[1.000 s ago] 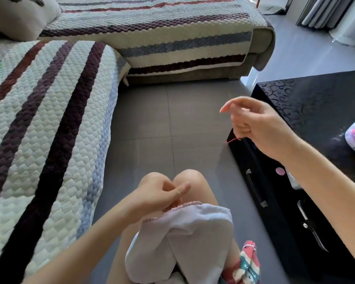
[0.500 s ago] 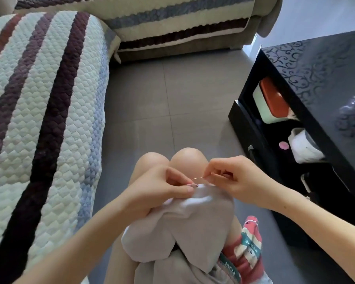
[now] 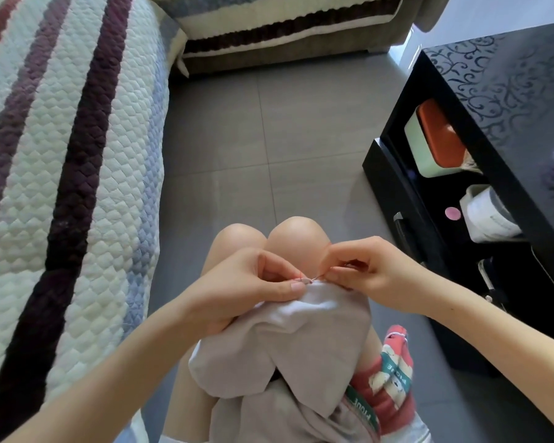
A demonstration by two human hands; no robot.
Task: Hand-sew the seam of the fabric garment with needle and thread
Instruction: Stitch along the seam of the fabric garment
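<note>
Sits with bare knees point(image 3: 296, 233) together at lower centre of the frame, a pale grey-white garment point(image 3: 301, 346) draped over the lap and hanging toward the bottom edge. Grips the garment's bunched upper edge with the left hand point(image 3: 253, 292), thumb pressed flat on the cloth against curled fingers, just below the knees. Pinches the back end of a thin needle point(image 3: 318, 276) in the closed fingertips of the right hand point(image 3: 375, 279), right of centre. Holds the needle tilted, its point at the fabric edge in the small gap between the two hands. Cannot tell whether the point has passed through the cloth. Leaves a short bit of red thread point(image 3: 301, 275) showing at the seam, just beside the left thumb tip.

Bordered along the left of the frame by a quilted sofa cover point(image 3: 61, 155) in cream with dark purple, red and blue stripes. Faces grey floor tiles point(image 3: 269, 139) across the centre. Flanked at right by a glossy black cabinet point(image 3: 509, 91) with a scroll pattern on top, an orange-lidded container point(image 3: 435, 139) and a white roll point(image 3: 490, 215) on its open shelf. Wears or rests against a red, green and white printed cloth point(image 3: 390, 378) at lower right, beside the garment.
</note>
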